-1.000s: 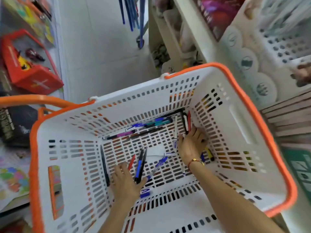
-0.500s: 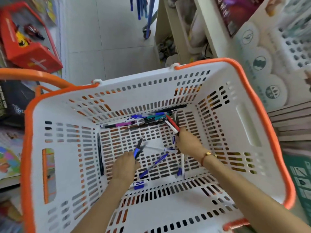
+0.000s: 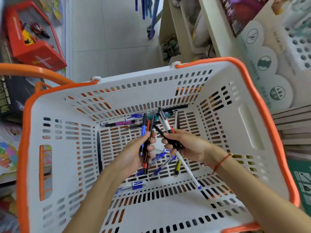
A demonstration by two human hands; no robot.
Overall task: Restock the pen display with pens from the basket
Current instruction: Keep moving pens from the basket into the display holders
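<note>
A white slotted basket (image 3: 249, 125) with an orange rim fills the view. Inside it, my left hand (image 3: 134, 157) grips a bunch of pens (image 3: 146, 128), blue, red and black, pointing up. My right hand (image 3: 186, 145) grips another bunch of pens (image 3: 165, 121), white, black and red, with one long white pen slanting down past the wrist. Loose pens (image 3: 161, 163) lie on the basket floor under both hands, and more pens (image 3: 121, 123) lie along the far wall. The white pen display (image 3: 297, 46) with rows of holes shows at the top right edge.
A shelf unit (image 3: 207, 31) stands behind the basket on the right, with round-topped white cards (image 3: 264, 64) in front of the display. Red toy boxes (image 3: 32, 42) and books sit on the left. Grey floor tiles (image 3: 107, 41) lie beyond the basket.
Both hands have risen off the basket floor, each holding a bunch of pens gathered from it, and have come closer together. The view has shifted slightly.
</note>
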